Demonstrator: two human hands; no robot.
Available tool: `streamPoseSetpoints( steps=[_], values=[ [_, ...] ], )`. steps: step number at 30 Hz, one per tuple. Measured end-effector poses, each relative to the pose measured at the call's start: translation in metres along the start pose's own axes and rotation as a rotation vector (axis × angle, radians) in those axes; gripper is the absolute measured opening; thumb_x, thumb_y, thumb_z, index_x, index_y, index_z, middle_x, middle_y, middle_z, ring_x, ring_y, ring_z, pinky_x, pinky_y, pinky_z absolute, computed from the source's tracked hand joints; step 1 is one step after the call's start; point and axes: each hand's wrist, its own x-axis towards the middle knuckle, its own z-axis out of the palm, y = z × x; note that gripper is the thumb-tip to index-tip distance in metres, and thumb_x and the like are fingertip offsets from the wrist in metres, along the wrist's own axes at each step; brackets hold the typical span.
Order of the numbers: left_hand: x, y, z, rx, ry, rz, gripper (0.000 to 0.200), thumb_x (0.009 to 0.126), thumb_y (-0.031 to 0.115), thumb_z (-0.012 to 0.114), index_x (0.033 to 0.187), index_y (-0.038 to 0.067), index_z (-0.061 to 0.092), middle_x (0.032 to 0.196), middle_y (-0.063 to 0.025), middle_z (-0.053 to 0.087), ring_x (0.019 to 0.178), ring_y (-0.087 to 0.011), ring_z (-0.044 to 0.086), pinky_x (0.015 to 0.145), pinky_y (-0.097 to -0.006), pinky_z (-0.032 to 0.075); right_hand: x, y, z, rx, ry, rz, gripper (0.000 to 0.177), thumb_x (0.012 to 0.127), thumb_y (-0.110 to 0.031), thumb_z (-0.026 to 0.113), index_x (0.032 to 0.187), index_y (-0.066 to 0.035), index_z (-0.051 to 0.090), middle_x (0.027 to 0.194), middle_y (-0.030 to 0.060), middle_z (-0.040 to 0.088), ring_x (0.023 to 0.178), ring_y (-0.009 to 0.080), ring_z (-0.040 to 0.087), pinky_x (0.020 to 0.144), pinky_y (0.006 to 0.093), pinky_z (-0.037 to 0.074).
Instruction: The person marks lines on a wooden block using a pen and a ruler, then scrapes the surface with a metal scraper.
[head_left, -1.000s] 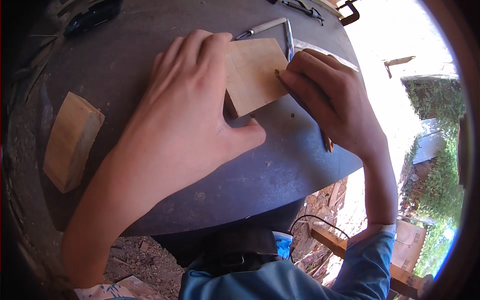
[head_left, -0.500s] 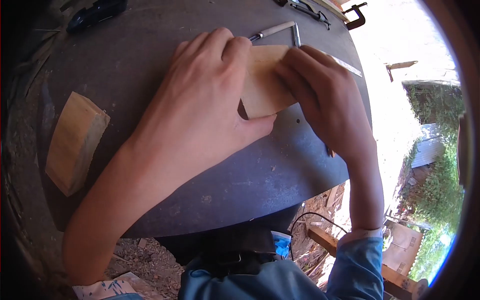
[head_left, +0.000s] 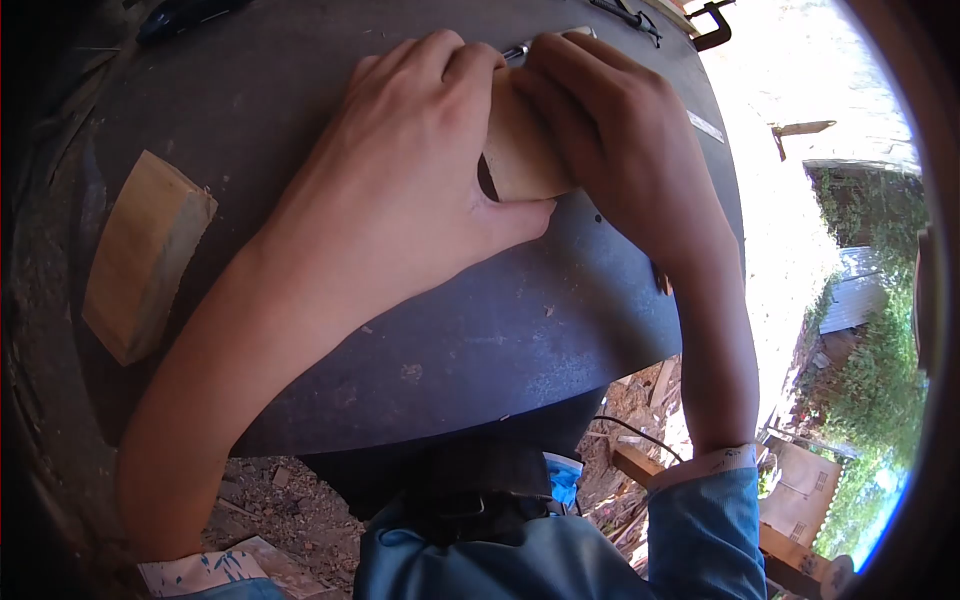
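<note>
A pale wooden block (head_left: 522, 150) lies between my hands over the dark tabletop (head_left: 470, 345). My left hand (head_left: 425, 135) grips its left side, with the thumb along the near edge and the fingers curled over the far side. Across the block's right part rests my right hand (head_left: 635, 140), its fingers bent and pressed together near the far edge. Whatever those fingertips hold, if anything, is hidden. Beyond the right hand, part of a metal ruler (head_left: 706, 126) shows. Behind the block, a slim tool (head_left: 518, 50) is mostly covered by the hands.
A second wooden block (head_left: 145, 260) with a rough edge sits on the left of the table. Further back are a dark tool (head_left: 190, 15) and, at the right, a black clamp (head_left: 714, 27). Wood chips and debris (head_left: 285, 505) cover the ground below.
My right hand has slid away from me and slightly left across the block, covering more of its face. The left hand keeps its grip; the view has shifted slightly.
</note>
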Motion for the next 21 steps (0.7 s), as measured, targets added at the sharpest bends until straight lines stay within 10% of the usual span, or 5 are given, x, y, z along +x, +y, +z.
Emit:
streamPoseSetpoints(
  steps=[12, 17, 21],
  values=[
    [0.006, 0.006, -0.020, -0.250, -0.063, 0.086, 0.105, 0.087, 0.031, 0.088, 0.158, -0.002, 0.018, 0.126, -0.0363, 0.064, 0.123, -0.0518, 0.064, 0.109, -0.0556, 0.051, -0.002, -0.019, -0.013, -0.098, -0.041, 0.069, 0.013, 0.101, -0.007, 0.066, 0.111, 0.001, 0.069, 0.100, 0.0195, 0.071, 0.091, 0.0423, 0.072, 0.080, 0.0488, 0.057],
    [0.009, 0.014, -0.005, -0.231, -0.035, 0.062, 0.102, 0.088, 0.029, 0.087, 0.158, -0.001, 0.019, 0.131, -0.0372, 0.061, 0.124, -0.0535, 0.063, 0.112, -0.0594, 0.047, 0.014, 0.015, -0.001, -0.087, 0.032, -0.132, 0.019, 0.103, -0.009, 0.066, 0.117, 0.003, 0.070, 0.109, 0.0191, 0.073, 0.092, 0.0414, 0.073, 0.084, 0.0461, 0.059],
    [0.002, 0.014, 0.000, -0.229, -0.023, 0.066, 0.102, 0.088, 0.028, 0.086, 0.158, 0.001, 0.018, 0.130, -0.0358, 0.060, 0.123, -0.0532, 0.063, 0.113, -0.0605, 0.046, -0.036, -0.030, -0.018, -0.134, -0.039, 0.096, 0.010, 0.100, -0.008, 0.067, 0.107, -0.001, 0.065, 0.100, 0.0189, 0.069, 0.093, 0.0444, 0.070, 0.080, 0.0518, 0.056]
  ],
)
